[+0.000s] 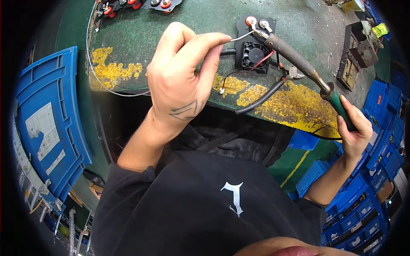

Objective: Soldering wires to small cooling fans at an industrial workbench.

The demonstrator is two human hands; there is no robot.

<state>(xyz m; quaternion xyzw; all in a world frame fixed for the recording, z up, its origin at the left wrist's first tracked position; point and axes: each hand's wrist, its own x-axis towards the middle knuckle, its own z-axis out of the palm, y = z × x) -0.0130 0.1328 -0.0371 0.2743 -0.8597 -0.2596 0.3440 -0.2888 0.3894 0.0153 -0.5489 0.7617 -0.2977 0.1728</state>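
My left hand (181, 72) pinches a thin silvery solder wire (240, 37) between thumb and forefinger. The wire's end reaches a red-ringed terminal (251, 20) on a small black panel (242, 29). In my right hand (358, 130) is a soldering iron (294, 56), gripped by its green handle; its tip is at or very near that same terminal. Beside it sits a second, silvery terminal (264, 24). A black fan (255, 54) is on the panel's near part, with a red and a black lead. Pliers with dark handles (261, 101) lie partly under the iron.
More black panels with red terminals (165, 4) lie at the far left of the worn green bench (205, 21). A rusty metal holder (353, 55) stands at the right. Blue crates flank the bench, a large one (51, 128) at left and several bins (363, 192) at right.
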